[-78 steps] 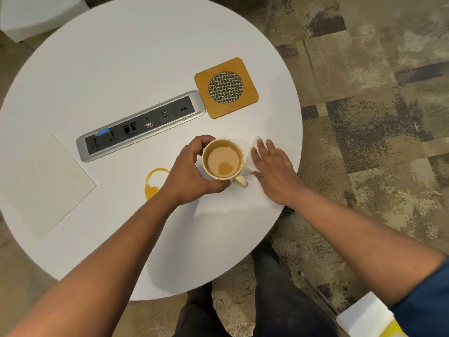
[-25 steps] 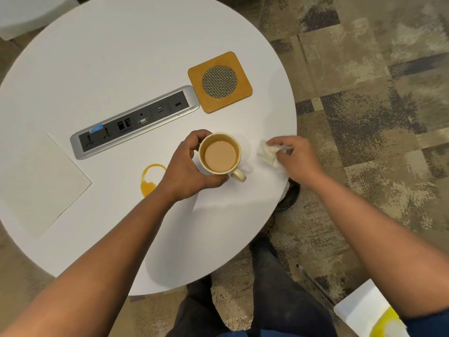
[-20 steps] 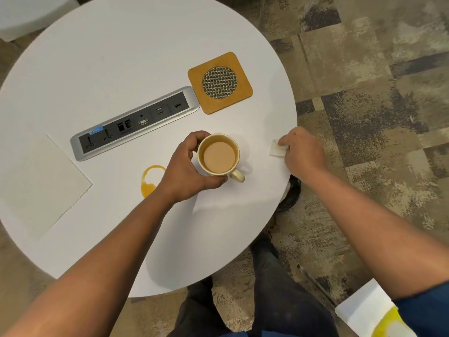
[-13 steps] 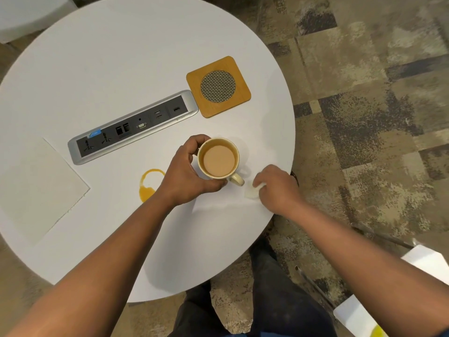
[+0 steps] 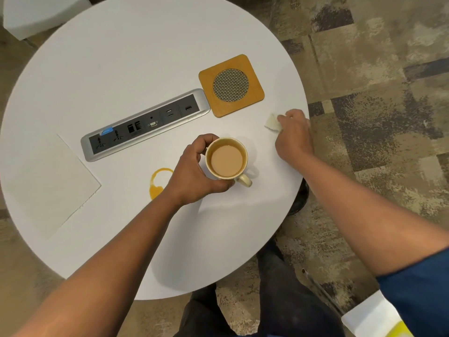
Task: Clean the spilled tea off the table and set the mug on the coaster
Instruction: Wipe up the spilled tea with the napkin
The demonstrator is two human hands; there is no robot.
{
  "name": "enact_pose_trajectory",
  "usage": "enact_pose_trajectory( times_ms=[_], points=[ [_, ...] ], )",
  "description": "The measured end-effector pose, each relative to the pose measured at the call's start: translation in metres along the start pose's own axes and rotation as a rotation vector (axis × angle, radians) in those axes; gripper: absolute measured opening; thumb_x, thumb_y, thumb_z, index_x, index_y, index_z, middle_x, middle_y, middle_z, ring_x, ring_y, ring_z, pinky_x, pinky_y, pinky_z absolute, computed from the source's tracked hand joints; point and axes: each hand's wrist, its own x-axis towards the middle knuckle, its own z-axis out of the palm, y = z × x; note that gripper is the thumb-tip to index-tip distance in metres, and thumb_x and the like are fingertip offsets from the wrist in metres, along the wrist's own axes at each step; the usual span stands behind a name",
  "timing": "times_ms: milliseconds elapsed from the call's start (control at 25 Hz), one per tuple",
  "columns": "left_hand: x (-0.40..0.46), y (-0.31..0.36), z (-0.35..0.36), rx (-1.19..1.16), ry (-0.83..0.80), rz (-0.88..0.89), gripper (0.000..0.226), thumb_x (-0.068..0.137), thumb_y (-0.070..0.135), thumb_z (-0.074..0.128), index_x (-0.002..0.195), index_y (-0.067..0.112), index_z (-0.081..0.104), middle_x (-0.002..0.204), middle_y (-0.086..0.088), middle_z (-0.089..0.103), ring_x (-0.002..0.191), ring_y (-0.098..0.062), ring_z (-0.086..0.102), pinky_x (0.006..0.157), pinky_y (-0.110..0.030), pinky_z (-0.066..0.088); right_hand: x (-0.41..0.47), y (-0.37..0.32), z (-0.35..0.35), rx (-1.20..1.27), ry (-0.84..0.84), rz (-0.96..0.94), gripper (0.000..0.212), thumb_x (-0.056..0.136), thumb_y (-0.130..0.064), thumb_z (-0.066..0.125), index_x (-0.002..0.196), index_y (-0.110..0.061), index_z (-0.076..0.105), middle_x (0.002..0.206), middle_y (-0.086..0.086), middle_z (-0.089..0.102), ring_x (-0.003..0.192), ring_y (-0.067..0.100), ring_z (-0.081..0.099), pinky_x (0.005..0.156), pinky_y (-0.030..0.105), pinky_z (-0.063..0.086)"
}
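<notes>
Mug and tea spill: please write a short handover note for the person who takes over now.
Left hand: gripping the mug, which is full of tea and sits on the table, not on the coaster.
Right hand: pinching a crumpled tissue at the table's right edge.
Done: nothing that shows for certain.
Left: wipe the tea ring beside the left wrist, then set the mug on the coaster. A flat napkin lies spare on the left.

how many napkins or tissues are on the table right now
2. A flat napkin lies at the table's left edge; a crumpled tissue is in the right hand near the right edge. None seems hidden.
</notes>
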Motion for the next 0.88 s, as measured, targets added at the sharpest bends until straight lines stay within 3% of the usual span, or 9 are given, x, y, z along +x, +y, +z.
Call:
enact_pose_trajectory(
  times_ms=[80, 240, 400, 560, 720, 880],
  points=[
    [0.000, -0.001, -0.001, 0.004, 0.003, -0.003, 0.081, 0.053, 0.045, 0.092, 0.123, 0.043, 0.051, 0.123, 0.022, 0.059, 0.119, -0.014, 0.055, 0.088, -0.023, 0.039, 0.004, -0.009, 0.008, 0.017, -0.055, -0.081, 0.042, 0.093, 0.003, 0.049, 0.133, -0.009, 0.055, 0.144, 0.010, 0.044, 0.128, 0.035, 0.042, 0.098, 0.038, 0.043],
    [0.002, -0.002, -0.004, 0.004, 0.015, -0.001, 0.082, 0.052, 0.046, 0.091, 0.123, 0.041, 0.051, 0.123, 0.021, 0.060, 0.118, -0.015, 0.056, 0.088, -0.024, 0.040, 0.000, -0.029, 0.027, -0.005, -0.305, -0.238, 0.044, 0.101, -0.022, 0.041, 0.145, -0.020, 0.048, 0.148, 0.010, 0.044, 0.130, 0.031, 0.044, 0.106, 0.039, 0.041],
    [0.003, -0.001, -0.007, -0.003, 0.028, 0.007, 0.081, 0.053, 0.046, 0.091, 0.123, 0.040, 0.052, 0.122, 0.020, 0.060, 0.117, -0.012, 0.056, 0.086, -0.015, 0.038, -0.020, -0.024, 0.029, -0.142, -0.306, -0.594, 0.035, 0.095, -0.012, 0.060, 0.127, -0.020, 0.068, 0.139, 0.002, 0.058, 0.120, 0.034, 0.049, 0.089, 0.041, 0.049],
    [0.005, 0.001, -0.007, -0.005, 0.032, 0.012, 0.082, 0.053, 0.047, 0.091, 0.123, 0.041, 0.051, 0.122, 0.022, 0.059, 0.116, -0.009, 0.056, 0.084, -0.004, 0.037, -0.040, -0.008, 0.022, -0.123, -0.358, -0.790, 0.036, 0.088, 0.005, 0.055, 0.109, -0.014, 0.078, 0.124, 0.006, 0.071, 0.100, 0.038, 0.060, 0.081, 0.041, 0.050],
    [0.007, 0.002, -0.007, -0.007, 0.033, 0.004, 0.082, 0.053, 0.047, 0.092, 0.124, 0.041, 0.051, 0.123, 0.021, 0.060, 0.115, -0.007, 0.055, 0.083, -0.001, 0.036, -0.062, 0.014, 0.012, -0.028, -0.472, -0.707, 0.031, 0.084, 0.012, 0.057, 0.098, -0.006, 0.079, 0.119, 0.007, 0.072, 0.096, 0.035, 0.055, 0.078, 0.034, 0.043],
    [0.010, 0.002, -0.006, -0.010, 0.034, -0.002, 0.082, 0.053, 0.044, 0.093, 0.124, 0.041, 0.051, 0.123, 0.022, 0.060, 0.116, -0.008, 0.055, 0.084, -0.007, 0.037, -0.054, 0.029, -0.007, -0.058, -0.665, -0.397, 0.043, 0.084, 0.006, 0.051, 0.083, -0.032, 0.072, 0.117, 0.000, 0.065, 0.104, 0.023, 0.057, 0.090, 0.034, 0.049]
  ],
)
